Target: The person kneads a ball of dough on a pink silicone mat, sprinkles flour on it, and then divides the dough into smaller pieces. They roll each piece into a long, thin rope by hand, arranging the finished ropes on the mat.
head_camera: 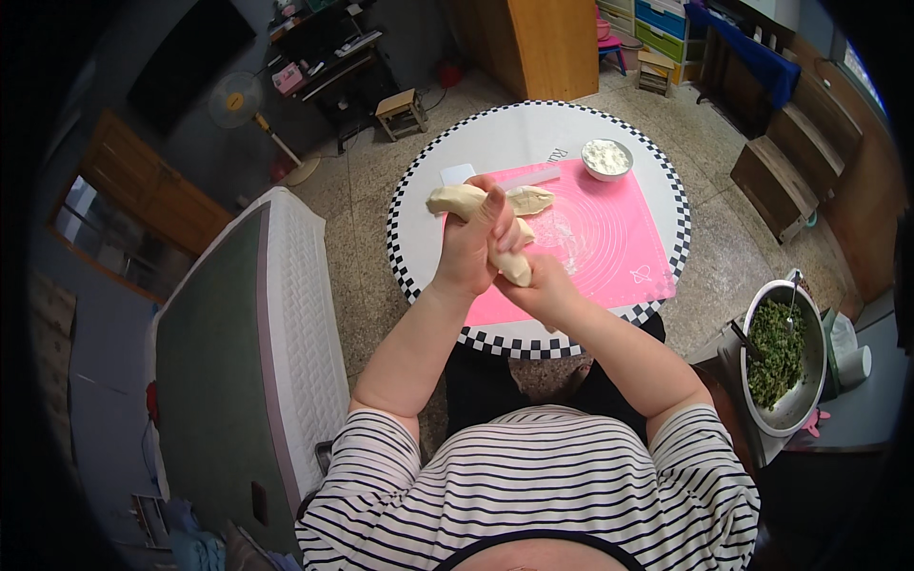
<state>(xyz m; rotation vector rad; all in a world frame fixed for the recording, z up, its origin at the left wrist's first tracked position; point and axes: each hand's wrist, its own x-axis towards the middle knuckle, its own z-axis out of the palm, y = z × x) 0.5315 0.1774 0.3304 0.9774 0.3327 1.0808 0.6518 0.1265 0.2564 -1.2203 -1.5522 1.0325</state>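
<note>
A thick, pale roll of dough [457, 199] is held up above the pink silicone mat [621, 243]. My left hand [473, 244] wraps around its middle, and one end sticks out to the left past the thumb. Near me, the lower end bulges out where my right hand [543, 289] grips it. My fingers hide part of the roll between the two hands. Just behind them, another piece of dough [532, 200] lies on the mat. A smaller bit of dough [527, 230] shows beside my left fingers; whether it joins the roll I cannot tell.
Flour dusts the mat on the round table [493, 128]. A bowl of flour [607, 158] stands at the back right, near a translucent rolling pin [532, 177] and a white scraper [457, 174]. To my right is a steel basin [750, 300] of chopped green filling [775, 350].
</note>
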